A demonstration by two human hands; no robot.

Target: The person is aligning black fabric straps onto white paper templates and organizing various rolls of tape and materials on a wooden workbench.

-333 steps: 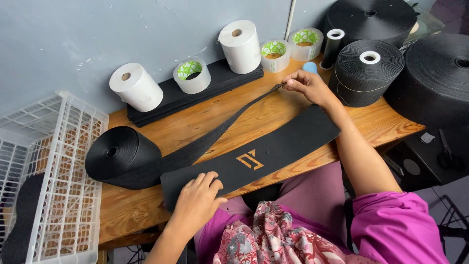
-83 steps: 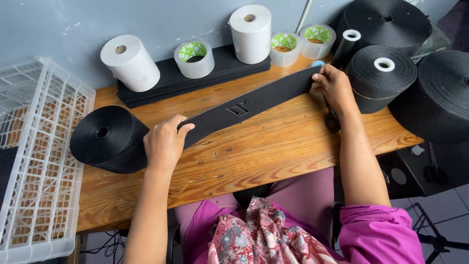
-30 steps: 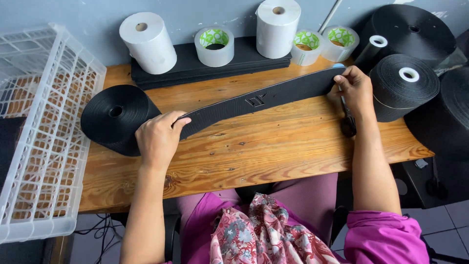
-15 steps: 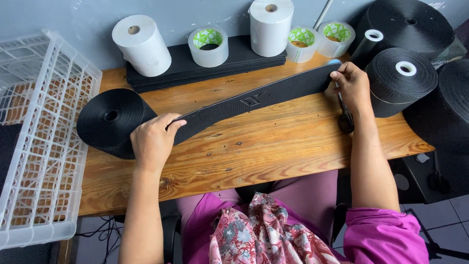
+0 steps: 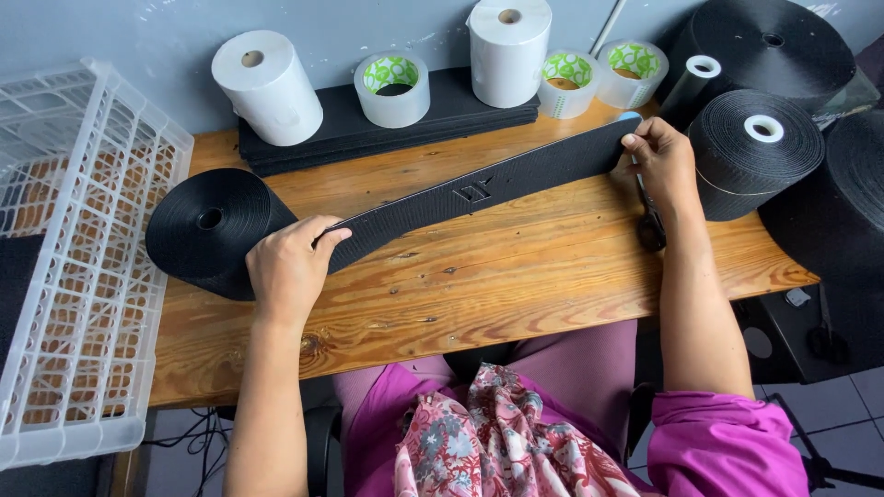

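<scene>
While the left hand (image 5: 287, 267) pins the black strap (image 5: 479, 189) near its roll (image 5: 210, 230), the right hand (image 5: 665, 161) pinches the far end flat on the bench (image 5: 516, 285).

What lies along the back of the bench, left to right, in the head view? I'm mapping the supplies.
White crate → white paper roll → clear tape roll → tall white paper roll → two more tape rolls → big black webbing roll.
</scene>
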